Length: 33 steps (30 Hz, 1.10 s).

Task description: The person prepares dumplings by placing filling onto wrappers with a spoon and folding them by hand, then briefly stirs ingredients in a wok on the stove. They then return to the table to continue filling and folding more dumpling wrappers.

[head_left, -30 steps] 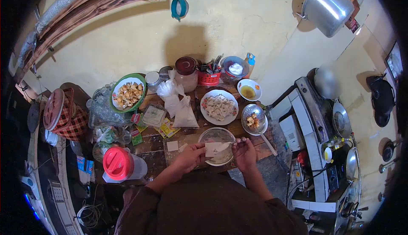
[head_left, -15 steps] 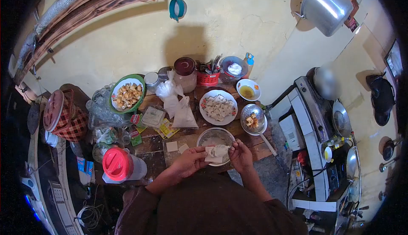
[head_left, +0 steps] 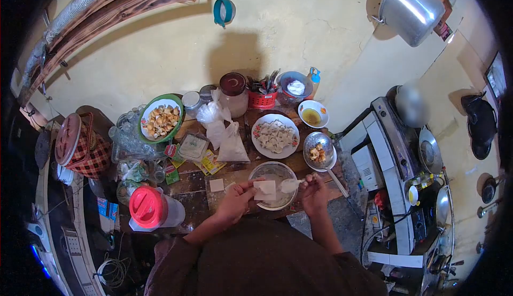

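Note:
My left hand [head_left: 236, 202] pinches a square dough wrapper [head_left: 265, 190] by its left edge, above a metal bowl [head_left: 273, 163]. A dab of pale paste lies on the wrapper. Held by its handle in my right hand [head_left: 315, 197] is a spoon [head_left: 290, 185], its bowl coated in the same whitish paste, just right of the wrapper. On a board left of the bowl rests another square wrapper [head_left: 216, 185]. Behind the bowl stands a white plate [head_left: 257, 145] heaped with folded, filled dough pieces.
A skimmer [head_left: 324, 159] with fried pieces lies over a bowl at the right, near a small bowl of yellow liquid [head_left: 311, 116]. To the left are flour bags [head_left: 233, 147], a red-lidded jug [head_left: 147, 206] and a green basin [head_left: 178, 124] holding fried pieces. A stove [head_left: 393, 135] stands farther right.
My right hand has drawn the spoon to the right, off the wrapper. A dab of paste now shows on the wrapper, which my left hand has raised and shifted slightly.

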Each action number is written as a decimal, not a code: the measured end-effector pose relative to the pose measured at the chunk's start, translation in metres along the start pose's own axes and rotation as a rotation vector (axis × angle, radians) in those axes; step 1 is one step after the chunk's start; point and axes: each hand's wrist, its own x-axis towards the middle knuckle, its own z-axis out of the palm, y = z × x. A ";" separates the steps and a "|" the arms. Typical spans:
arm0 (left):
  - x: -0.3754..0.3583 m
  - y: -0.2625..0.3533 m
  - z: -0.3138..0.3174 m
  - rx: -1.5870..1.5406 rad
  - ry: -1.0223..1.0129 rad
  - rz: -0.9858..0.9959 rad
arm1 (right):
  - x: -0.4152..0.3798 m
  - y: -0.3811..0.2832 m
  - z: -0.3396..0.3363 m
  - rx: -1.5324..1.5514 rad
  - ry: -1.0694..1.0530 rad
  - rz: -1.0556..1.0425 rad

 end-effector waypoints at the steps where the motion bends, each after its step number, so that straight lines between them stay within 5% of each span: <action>1: 0.000 0.000 0.002 0.085 0.038 0.068 | 0.000 -0.002 0.006 -0.076 0.082 -0.129; 8: 0.007 -0.014 0.005 0.179 -0.004 0.198 | -0.012 0.016 0.048 -0.615 0.106 -0.638; 24: 0.009 -0.004 -0.009 -0.085 0.057 0.035 | 0.001 0.028 0.010 -0.581 0.116 -0.581; 30: 0.009 0.006 -0.016 0.089 0.144 0.173 | 0.009 0.036 -0.013 -1.162 -0.025 -0.700; 32: 0.008 0.006 -0.019 0.103 0.148 0.176 | 0.012 0.044 -0.015 -1.698 -0.311 -1.046; 33: 0.011 0.003 -0.023 0.093 0.136 0.174 | 0.011 0.048 -0.017 -1.697 -0.312 -1.046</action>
